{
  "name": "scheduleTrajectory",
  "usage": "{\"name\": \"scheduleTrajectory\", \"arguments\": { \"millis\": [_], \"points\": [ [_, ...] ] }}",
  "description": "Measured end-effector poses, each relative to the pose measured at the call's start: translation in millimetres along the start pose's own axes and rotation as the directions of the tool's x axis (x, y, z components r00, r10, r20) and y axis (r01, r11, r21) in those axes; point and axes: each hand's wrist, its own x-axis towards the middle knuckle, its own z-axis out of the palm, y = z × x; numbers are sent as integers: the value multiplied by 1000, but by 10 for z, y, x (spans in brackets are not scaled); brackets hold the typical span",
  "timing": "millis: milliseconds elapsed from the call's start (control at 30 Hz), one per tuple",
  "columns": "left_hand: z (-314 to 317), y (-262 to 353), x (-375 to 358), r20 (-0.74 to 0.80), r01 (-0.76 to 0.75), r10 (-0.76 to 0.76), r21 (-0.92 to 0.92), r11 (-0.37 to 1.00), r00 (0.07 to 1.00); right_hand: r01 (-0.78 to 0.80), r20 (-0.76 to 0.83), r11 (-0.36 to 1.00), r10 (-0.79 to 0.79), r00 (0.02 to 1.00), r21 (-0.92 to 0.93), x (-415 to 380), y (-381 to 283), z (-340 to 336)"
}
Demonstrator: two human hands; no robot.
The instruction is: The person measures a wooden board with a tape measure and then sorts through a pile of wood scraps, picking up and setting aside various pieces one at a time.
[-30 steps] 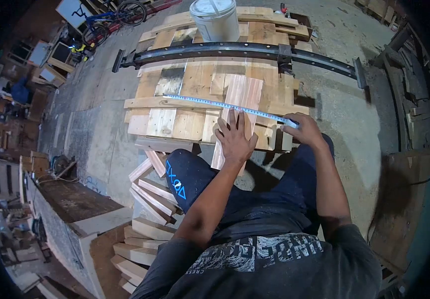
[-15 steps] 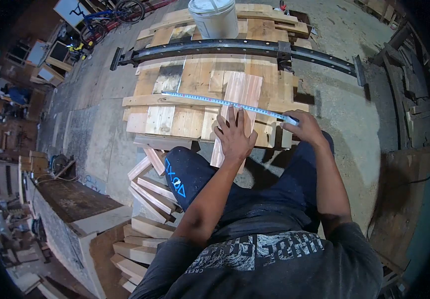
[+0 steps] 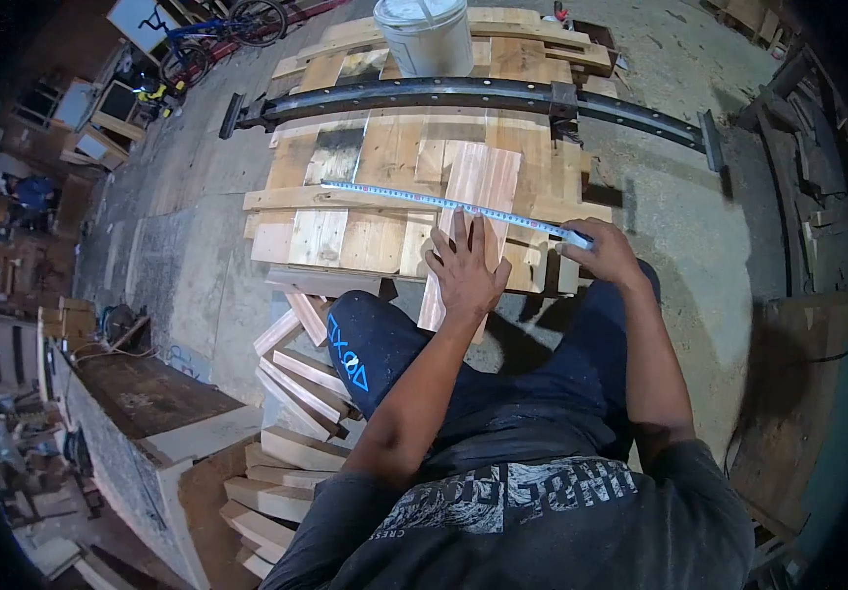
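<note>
My left hand (image 3: 465, 271) lies with spread fingers on a reddish striped board (image 3: 484, 177), which rests lengthwise on a low plank table (image 3: 380, 239) and sticks out past its near edge toward me. Across that board runs an extended tape measure (image 3: 399, 197), its blade reaching left over a long wooden strip (image 3: 286, 199). My left fingertips touch or nearly touch the blade. At the tape's right end, my right hand (image 3: 605, 252) is closed around the case, which is mostly hidden by the fingers.
A long metal bar clamp (image 3: 404, 93) spans the table behind the board. Beyond it stands a white bucket (image 3: 429, 44). Cut wood pieces (image 3: 291, 393) lie on the floor by my left leg, near a large wooden box (image 3: 139, 472). A bicycle (image 3: 212, 37) stands far left.
Almost nothing differs. The whole view has shifted very slightly, while both hands, the board and the tape measure keep their places.
</note>
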Motion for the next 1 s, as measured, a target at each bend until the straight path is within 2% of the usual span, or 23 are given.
{"name": "scheduleTrajectory", "arguments": {
  "millis": [167,533,833,1000],
  "points": [
    [-5,-8,-8,-28,-18,18,-4,1000,999,49,-16,998,-50,999,-25,-2,7,16],
    [-41,-2,-8,-4,-5,5,-8,1000,1000,10,3,999,-9,1000,-47,-1,-24,-5],
    [-35,-9,-11,-6,-14,14,-20,1000,1000,40,7,998,-39,999,-43,16,34,8],
    [-52,-6,-20,-43,-24,22,-39,999,999,20,9,999,-20,1000,-29,-12,-40,-18]
  ]
}}
